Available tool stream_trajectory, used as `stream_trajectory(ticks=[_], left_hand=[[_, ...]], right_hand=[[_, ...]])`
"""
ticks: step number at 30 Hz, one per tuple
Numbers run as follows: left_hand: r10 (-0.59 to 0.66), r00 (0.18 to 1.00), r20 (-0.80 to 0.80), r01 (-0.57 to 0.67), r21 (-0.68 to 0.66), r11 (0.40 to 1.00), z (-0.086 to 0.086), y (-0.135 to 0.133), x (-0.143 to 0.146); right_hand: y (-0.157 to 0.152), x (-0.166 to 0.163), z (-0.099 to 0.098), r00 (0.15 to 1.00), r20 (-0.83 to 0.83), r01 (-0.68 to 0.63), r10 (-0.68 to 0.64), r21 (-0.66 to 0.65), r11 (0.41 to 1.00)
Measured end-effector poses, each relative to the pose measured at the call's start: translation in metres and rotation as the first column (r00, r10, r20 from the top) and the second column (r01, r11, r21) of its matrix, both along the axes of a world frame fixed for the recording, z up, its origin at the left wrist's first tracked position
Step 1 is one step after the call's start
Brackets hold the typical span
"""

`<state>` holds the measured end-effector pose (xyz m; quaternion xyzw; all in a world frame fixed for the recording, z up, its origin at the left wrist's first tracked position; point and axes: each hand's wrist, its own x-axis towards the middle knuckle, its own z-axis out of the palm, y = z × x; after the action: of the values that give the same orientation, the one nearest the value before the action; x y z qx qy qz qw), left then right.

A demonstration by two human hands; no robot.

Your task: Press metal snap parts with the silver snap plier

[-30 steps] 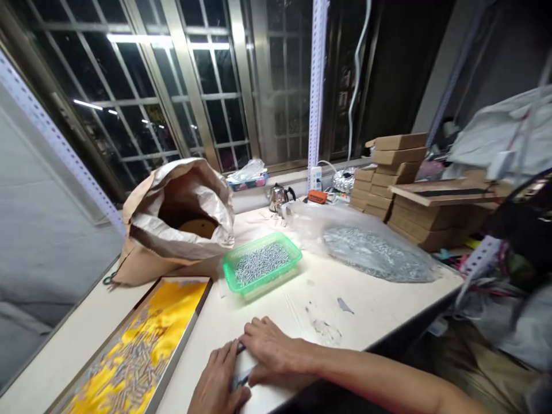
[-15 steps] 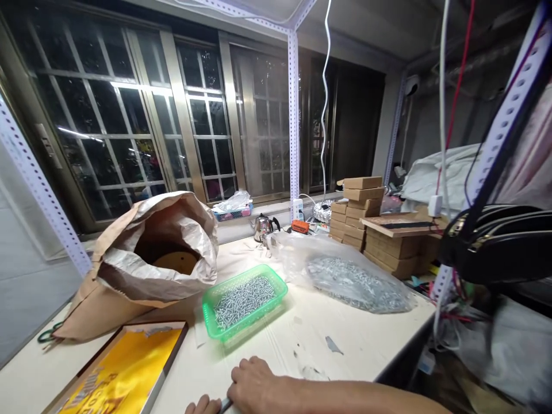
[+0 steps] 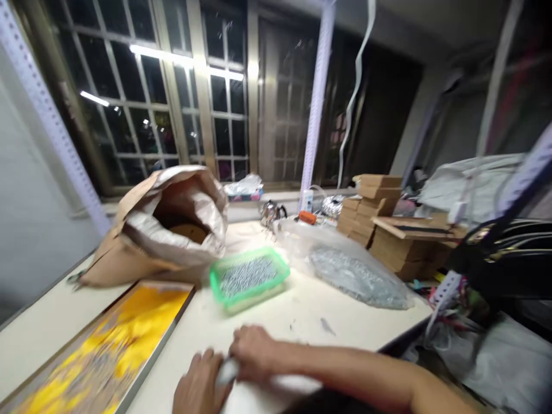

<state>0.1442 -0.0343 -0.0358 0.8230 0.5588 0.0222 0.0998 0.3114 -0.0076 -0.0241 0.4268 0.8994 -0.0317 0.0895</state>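
Both my hands rest on the white table (image 3: 353, 322) near its front edge. My right hand (image 3: 254, 352) lies palm down with its fingers curled over a small pale object (image 3: 227, 371) that is blurred. My left hand (image 3: 199, 386) sits just left of it, touching the same object. The picture is smeared by motion, so I cannot name the object or read the fingers clearly. Behind the hands stands a green plastic basket (image 3: 248, 278) full of small metal screws.
A yellow-lined tray (image 3: 99, 345) with scattered metal parts lies at the left. A large open brown paper sack (image 3: 168, 227) stands behind it. A clear plastic bag of screws (image 3: 353, 270), stacked cardboard boxes (image 3: 379, 210) and a small kettle (image 3: 271, 211) occupy the back right.
The camera tipped back down and swung, so both hands show again at the front edge. They stay together on the small pale object. The picture has blurred.
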Motion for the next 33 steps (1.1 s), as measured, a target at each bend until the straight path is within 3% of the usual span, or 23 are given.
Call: stream_trajectory(ticks=[3, 5, 8, 12, 15, 19, 24, 26, 30, 33], left_hand=[[0.012, 1.000, 0.011, -0.013, 0.092, 0.996, 0.003, -0.021, 0.006], [0.028, 0.998, 0.053, -0.039, 0.220, 0.975, -0.008, -0.037, 0.009], [-0.049, 0.991, 0.125, 0.003, 0.346, 0.938, -0.030, -0.071, 0.011], [-0.136, 0.971, 0.198, 0.054, 0.374, 0.926, -0.046, -0.105, 0.017], [-0.188, 0.948, 0.259, 0.091, 0.346, 0.934, -0.047, -0.107, 0.021], [-0.201, 0.925, 0.323, 0.105, 0.290, 0.951, -0.048, -0.100, 0.025], [-0.146, 0.925, 0.350, 0.046, 0.279, 0.959, -0.057, -0.103, 0.027], [-0.125, 0.926, 0.357, 0.019, 0.286, 0.958, -0.063, -0.104, 0.028], [-0.086, 0.930, 0.358, -0.008, 0.252, 0.968, -0.075, -0.101, 0.029], [-0.100, 0.926, 0.364, 0.000, 0.265, 0.964, -0.077, -0.097, 0.028]], right_hand=[[-0.006, 0.009, 0.001, 0.993, -0.104, 0.063, -0.063, -0.003, 0.998], [-0.006, 0.019, -0.001, 0.982, -0.178, 0.057, -0.063, -0.039, 0.998], [-0.002, 0.033, -0.006, 0.974, -0.229, -0.032, 0.007, -0.106, 0.994], [-0.004, 0.028, -0.004, 0.919, -0.386, -0.078, 0.075, 0.009, 0.997], [-0.014, -0.003, 0.004, 0.893, -0.413, -0.154, 0.177, 0.089, 0.984], [-0.025, -0.047, 0.012, 0.889, -0.207, -0.394, 0.408, 0.106, 0.913], [-0.018, -0.064, 0.006, 0.823, -0.081, -0.551, 0.563, 0.131, 0.824], [-0.015, -0.062, 0.001, 0.797, -0.146, -0.568, 0.586, 0.148, 0.810], [-0.023, -0.061, -0.004, 0.718, -0.466, -0.546, 0.517, 0.083, 0.833], [-0.029, -0.061, 0.016, 0.595, -0.634, -0.459, 0.494, 0.236, 0.856]])
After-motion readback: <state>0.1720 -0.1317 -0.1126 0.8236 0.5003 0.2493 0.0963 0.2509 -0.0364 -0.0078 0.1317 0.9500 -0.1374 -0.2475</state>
